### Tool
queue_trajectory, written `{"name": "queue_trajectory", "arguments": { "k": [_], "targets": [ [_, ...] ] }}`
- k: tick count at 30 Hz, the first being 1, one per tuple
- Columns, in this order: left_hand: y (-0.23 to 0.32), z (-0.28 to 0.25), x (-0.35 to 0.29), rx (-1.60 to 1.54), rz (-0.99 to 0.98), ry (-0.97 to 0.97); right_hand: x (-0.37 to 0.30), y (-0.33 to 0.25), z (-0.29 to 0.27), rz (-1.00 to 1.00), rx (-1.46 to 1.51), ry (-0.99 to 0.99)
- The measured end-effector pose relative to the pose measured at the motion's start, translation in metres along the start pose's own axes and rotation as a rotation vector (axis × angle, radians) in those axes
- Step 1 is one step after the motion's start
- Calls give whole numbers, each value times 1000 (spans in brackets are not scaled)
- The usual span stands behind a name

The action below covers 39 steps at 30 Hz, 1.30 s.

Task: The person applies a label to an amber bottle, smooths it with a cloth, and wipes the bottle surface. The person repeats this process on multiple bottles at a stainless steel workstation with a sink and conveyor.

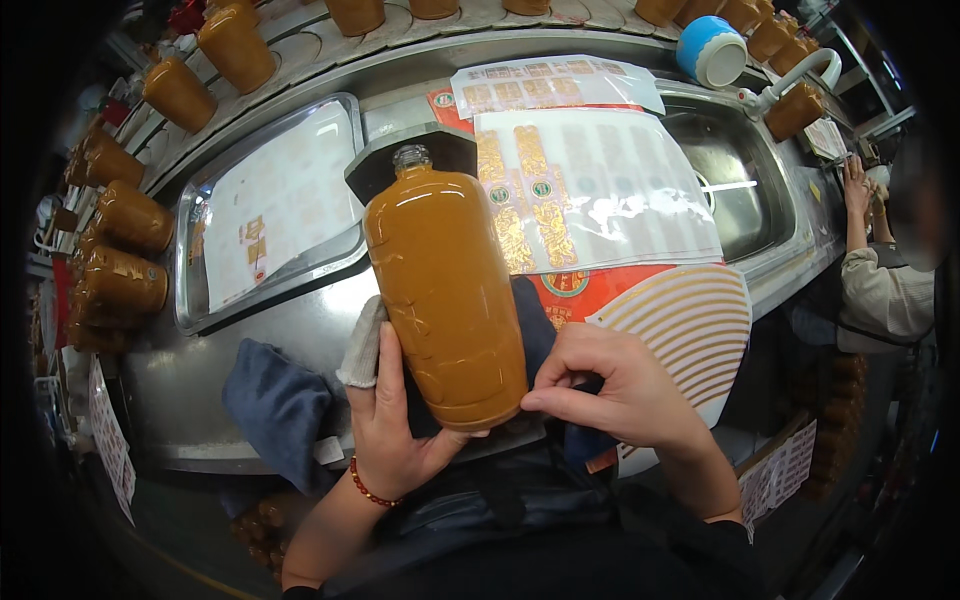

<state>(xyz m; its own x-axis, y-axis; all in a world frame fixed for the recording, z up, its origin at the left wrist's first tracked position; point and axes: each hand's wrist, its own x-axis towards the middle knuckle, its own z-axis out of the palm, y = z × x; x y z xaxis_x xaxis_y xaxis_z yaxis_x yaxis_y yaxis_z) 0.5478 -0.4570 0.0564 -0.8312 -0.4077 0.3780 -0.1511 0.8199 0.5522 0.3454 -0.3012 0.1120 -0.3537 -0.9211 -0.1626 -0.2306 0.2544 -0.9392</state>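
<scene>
A large amber-brown glazed bottle (445, 290) with raised relief leans in front of me, its neck pointing away. My left hand (395, 430) is closed around its lower left side and base; a grey-white cover sits on one finger and a red bead bracelet on the wrist. My right hand (620, 390) is at the bottle's lower right edge, thumb and forefinger pinched together against the base rim. Whatever is between those fingertips is too small to make out. Behind the bottle's neck stands a dark angular block (365, 175). Right of my right hand lies a sheet of curved gold strips (690, 330).
Left is a metal tray (185, 270) with a decal sheet (290, 190); decal sheets (620, 190) lie on red paper (600, 290). A blue cloth (275, 410) hangs at the front. Beyond are a sink (740, 200), a blue-white container (712, 50), several bottles (235, 50) and a co-worker (880, 290).
</scene>
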Motion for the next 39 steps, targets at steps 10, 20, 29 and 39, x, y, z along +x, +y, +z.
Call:
{"name": "queue_trajectory", "arguments": {
  "k": [10,20,29,39],
  "targets": [
    [16,-4,-29,187,425,147,4,9,-3,93,31,-52],
    [36,2,15,218,393,123,2,12,-9,52,78,-106],
    [21,-2,26,78,192,106,-4,5,-17,128,168,-80],
    [5,1,9,3,129,86,-1,6,-10,89,195,-88]
  ]
}}
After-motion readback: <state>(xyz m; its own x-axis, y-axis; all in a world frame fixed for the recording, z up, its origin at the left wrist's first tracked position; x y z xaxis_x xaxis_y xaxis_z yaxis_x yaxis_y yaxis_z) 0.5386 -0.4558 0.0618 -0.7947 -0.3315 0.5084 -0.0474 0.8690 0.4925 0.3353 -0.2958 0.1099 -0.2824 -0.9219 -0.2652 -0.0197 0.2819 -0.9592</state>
